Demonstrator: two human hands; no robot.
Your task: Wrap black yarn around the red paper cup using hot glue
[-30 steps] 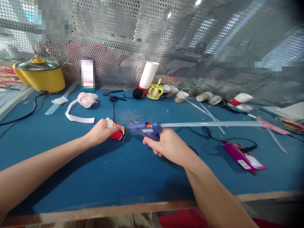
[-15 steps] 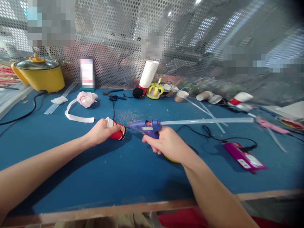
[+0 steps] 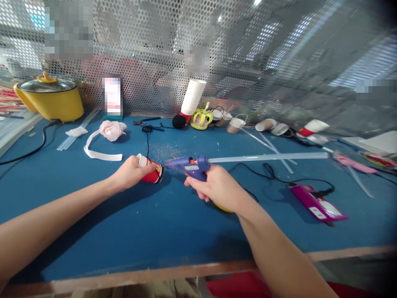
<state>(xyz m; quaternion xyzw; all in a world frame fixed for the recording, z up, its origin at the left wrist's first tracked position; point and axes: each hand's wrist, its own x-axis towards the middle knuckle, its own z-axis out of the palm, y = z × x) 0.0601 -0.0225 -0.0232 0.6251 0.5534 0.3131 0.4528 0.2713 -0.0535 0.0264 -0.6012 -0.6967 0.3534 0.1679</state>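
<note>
My left hand (image 3: 129,171) grips a red paper cup (image 3: 151,172) lying on its side on the blue table (image 3: 155,223), its base turned to the right. My right hand (image 3: 215,187) holds a blue hot glue gun (image 3: 187,165) by the handle, with the nozzle touching the cup's base. A long clear glue stick (image 3: 266,157) juts out of the gun's back toward the right. The gun's black cord (image 3: 279,179) trails off across the table to the right.
A yellow pot (image 3: 49,98) stands at the back left, with a white ribbon and pink fabric flower (image 3: 111,129) near it. A stack of white cups (image 3: 192,98), a yellow crown (image 3: 201,118), small paper cups (image 3: 268,125), loose glue sticks and a magenta power strip (image 3: 318,203) lie to the right. A perforated metal screen backs the table.
The glue stick has shortened at its right end as it feeds into the gun. My right hand has shifted slightly left; the nozzle stays at the cup's base.
</note>
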